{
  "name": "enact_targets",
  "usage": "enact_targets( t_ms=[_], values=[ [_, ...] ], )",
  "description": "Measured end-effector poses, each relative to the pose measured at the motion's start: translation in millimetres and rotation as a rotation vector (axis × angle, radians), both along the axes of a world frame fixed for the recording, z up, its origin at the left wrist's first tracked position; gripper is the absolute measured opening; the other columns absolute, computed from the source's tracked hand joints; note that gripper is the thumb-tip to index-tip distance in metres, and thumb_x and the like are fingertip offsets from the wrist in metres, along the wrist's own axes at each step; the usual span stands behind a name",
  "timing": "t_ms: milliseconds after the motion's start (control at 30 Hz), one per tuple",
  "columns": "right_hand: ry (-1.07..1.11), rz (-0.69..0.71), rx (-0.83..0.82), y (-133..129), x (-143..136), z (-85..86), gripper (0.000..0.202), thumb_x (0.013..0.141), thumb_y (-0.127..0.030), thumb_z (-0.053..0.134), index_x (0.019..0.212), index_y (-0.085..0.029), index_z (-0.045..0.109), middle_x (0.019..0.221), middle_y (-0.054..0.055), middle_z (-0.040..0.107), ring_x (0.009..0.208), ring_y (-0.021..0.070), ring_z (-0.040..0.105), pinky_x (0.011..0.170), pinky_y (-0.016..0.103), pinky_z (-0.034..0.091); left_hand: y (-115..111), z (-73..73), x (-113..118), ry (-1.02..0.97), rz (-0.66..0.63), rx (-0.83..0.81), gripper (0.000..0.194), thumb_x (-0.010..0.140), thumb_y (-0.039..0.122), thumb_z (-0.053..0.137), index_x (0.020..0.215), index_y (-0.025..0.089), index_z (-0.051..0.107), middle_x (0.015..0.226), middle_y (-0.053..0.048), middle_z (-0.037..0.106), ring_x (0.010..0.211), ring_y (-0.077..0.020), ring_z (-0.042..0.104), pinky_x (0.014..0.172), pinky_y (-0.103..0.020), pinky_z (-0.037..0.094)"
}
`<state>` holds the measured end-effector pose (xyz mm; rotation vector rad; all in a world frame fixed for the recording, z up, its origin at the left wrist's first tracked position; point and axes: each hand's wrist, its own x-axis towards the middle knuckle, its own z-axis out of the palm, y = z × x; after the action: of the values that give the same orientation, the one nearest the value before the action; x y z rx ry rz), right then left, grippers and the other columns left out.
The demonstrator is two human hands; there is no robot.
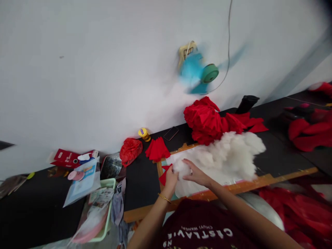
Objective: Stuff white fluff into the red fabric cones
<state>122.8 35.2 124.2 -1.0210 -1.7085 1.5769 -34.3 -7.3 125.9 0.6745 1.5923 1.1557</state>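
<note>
A small wad of white stuffing (181, 168) is held between my two hands over the near part of the table. My left hand (171, 178) is closed at the wad's left side, a gold bracelet on its wrist. Against that hand's outer side shows a small red cloth piece (163, 178); whether the fingers grip it too is hidden. With curled fingers, my right hand (194, 173) closes on the wad from the right. A large heap of white stuffing (230, 154) lies to the right on a white sheet (185, 190).
Behind the stuffing is a big pile of red cloth pieces (204, 119). Left of it lie a fanned red stack (157, 149), a phone (171, 133), a yellow-lidded jar (144, 134) and a red plastic bag (131, 151). A wall fan (199, 72) spins above.
</note>
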Motion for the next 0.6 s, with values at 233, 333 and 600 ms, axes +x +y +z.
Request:
enact_targets(
  t_ms=[233, 333, 600],
  values=[
    [-0.130, -0.263, 0.075, 3.2, 2.4, -2.8, 0.027, 0.070, -0.018, 0.050, 0.082, -0.019, 0.073, 0.092, 0.008, 0.070, 0.088, 0.0227, 0.064, 0.083, 0.035, 0.051, -4.8, 11.2, 1.5, -0.010, -0.027, 0.052, 0.044, 0.063, 0.006, 0.060, 0.105, 0.017, 0.067, 0.098, -0.006, 0.070, 0.085, -0.0167, 0.062, 0.074, -0.024, 0.049],
    [-0.168, -0.308, -0.003, 6.4, 13.7, -3.0, 0.033, 0.072, -0.023, 0.047, 0.089, -0.016, 0.074, 0.087, 0.008, 0.071, 0.079, 0.0217, 0.064, 0.073, 0.032, 0.051, -10.4, 16.8, -5.5, -0.026, -0.024, 0.041, 0.046, 0.067, 0.012, 0.063, 0.113, 0.018, 0.065, 0.101, -0.007, 0.068, 0.083, -0.0158, 0.061, 0.071, -0.023, 0.049],
    [-0.144, -0.182, -0.137, -2.4, 7.4, 3.4, 0.036, 0.076, -0.028, 0.048, 0.098, -0.016, 0.074, 0.089, 0.007, 0.075, 0.079, 0.0218, 0.066, 0.070, 0.031, 0.053, -16.8, 15.5, -5.5, 0.005, -0.238, 0.055, 0.063, 0.066, 0.013, 0.068, 0.128, 0.019, 0.059, 0.109, -0.007, 0.065, 0.076, -0.0134, 0.060, 0.065, -0.024, 0.052]
  ],
)
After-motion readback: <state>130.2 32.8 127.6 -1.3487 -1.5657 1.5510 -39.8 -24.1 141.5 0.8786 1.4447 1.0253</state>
